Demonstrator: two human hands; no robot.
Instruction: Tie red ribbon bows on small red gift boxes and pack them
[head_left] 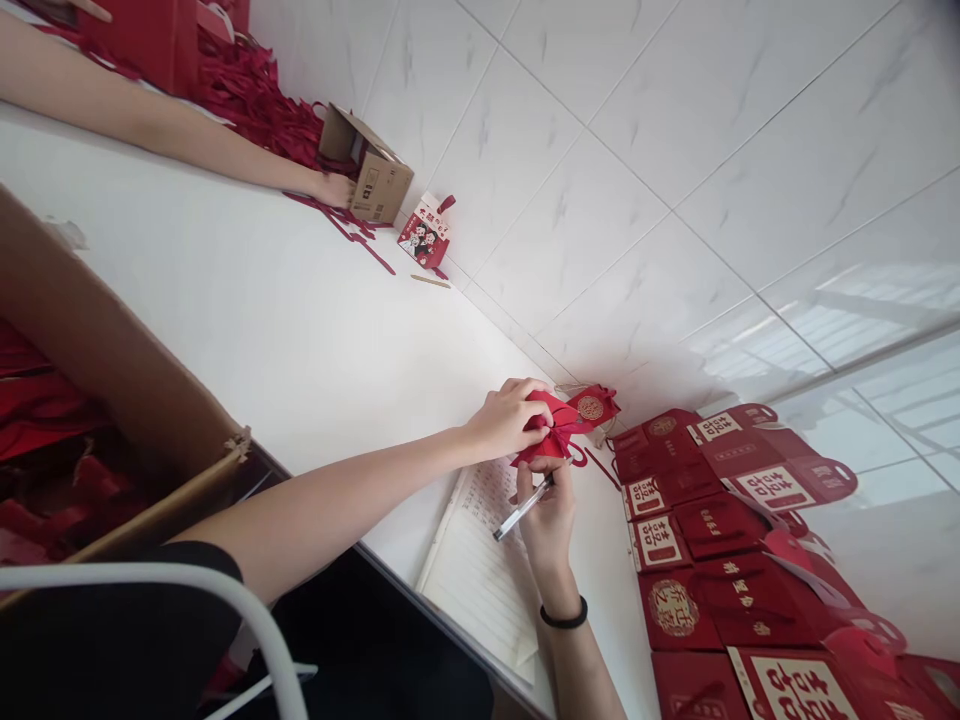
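My left hand [507,424] is closed around a small red gift box [559,412] tied with a dark red ribbon. Just below it, my right hand [549,520], with a black band at the wrist, grips a pen [520,508] that slants down to the left. The fingertips of that hand meet the ribbon at the box's lower side; whether they pinch it, I cannot make out. An open notebook [480,560] with handwritten lines lies under both hands. Right behind the box lies another red piece with a gold round emblem [590,407].
Rows of red gift boxes [697,530] stand along the right. At the far left, another person's arm [187,140] reaches to a small cardboard box [382,190] beside heaped red ribbons [251,100]. A printed box [425,235] stands by the tiled wall. A large carton [112,350] sits left.
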